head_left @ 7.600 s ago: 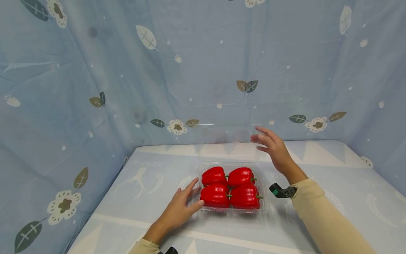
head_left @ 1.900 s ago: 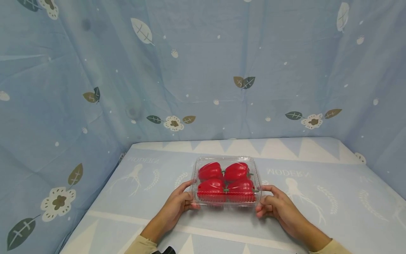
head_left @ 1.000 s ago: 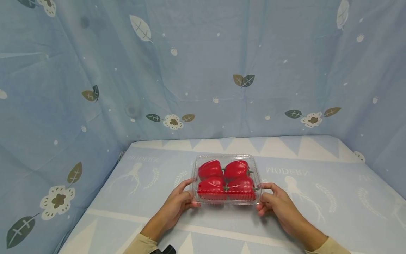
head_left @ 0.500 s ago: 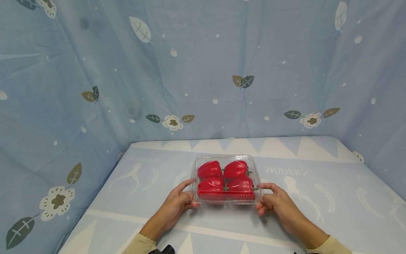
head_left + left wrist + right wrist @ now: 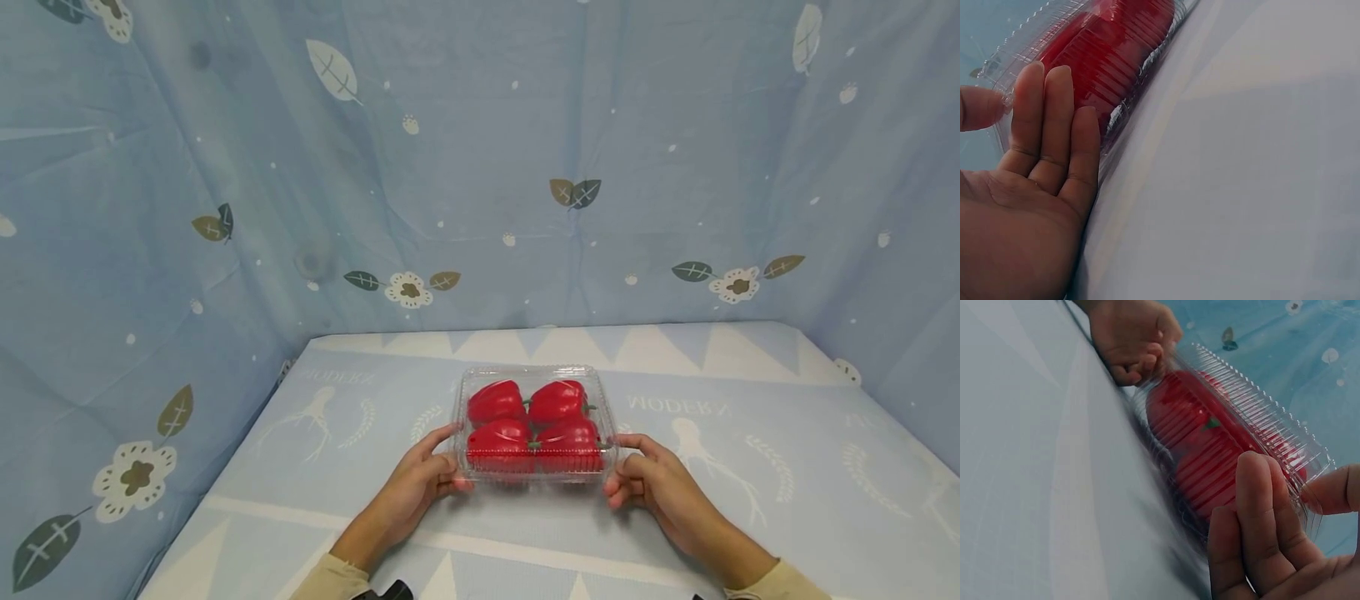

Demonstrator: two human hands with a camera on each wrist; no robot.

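A clear plastic clamshell container (image 5: 536,372) sits mid-table with its lid down. Red bell peppers (image 5: 497,402) with green stems lie in it in two rows, seen through the lid. At its near left corner my left hand (image 5: 420,479) pinches the rim between thumb and fingers; in the left wrist view the hand's (image 5: 1029,206) other fingers lie along the ribbed side. My right hand (image 5: 660,483) pinches the near right corner likewise. In the right wrist view its thumb meets the container's rim (image 5: 1260,403). The container's underside is hidden.
A pale blue and white patterned cloth covers the table (image 5: 750,433). Blue curtains (image 5: 465,150) with leaf and flower prints hang behind and to both sides. Part of a black wrist device (image 5: 395,590) shows at the bottom edge.
Several seconds ago the lid stood raised with my right hand beside it; since then it has come down, and both hands hold the near corners. Over the last second almost nothing has moved.
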